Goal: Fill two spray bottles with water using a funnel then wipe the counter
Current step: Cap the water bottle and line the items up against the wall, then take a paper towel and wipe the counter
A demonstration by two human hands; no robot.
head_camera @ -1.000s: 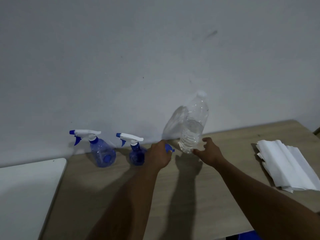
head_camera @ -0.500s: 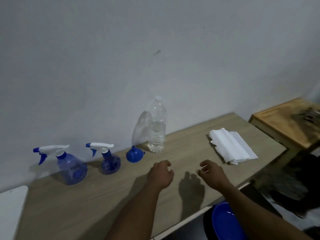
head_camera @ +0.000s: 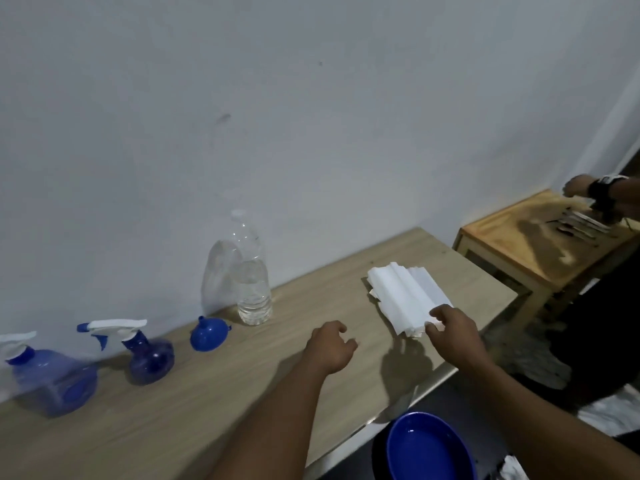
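Observation:
Two blue spray bottles with white triggers stand by the wall on the wooden counter (head_camera: 194,403): a large one (head_camera: 52,379) at the far left and a small one (head_camera: 149,355) beside it. A blue funnel (head_camera: 207,333) lies mouth-down to their right. A clear water bottle (head_camera: 252,275), partly full, stands upright by the wall. A stack of white paper towels (head_camera: 405,299) lies on the right part of the counter. My right hand (head_camera: 450,329) pinches the near edge of the towels. My left hand (head_camera: 330,346) hovers over the counter with loosely curled fingers, holding nothing.
A blue basin (head_camera: 429,448) sits below the counter's front edge. A lower wooden table (head_camera: 526,244) stands at the right, where another person's hand (head_camera: 581,187) is over some objects. The wall runs close behind the counter.
Both hands left the water bottle and funnel and drew back. The view swung right. My right hand moved onto the paper towels and took hold of their edge.

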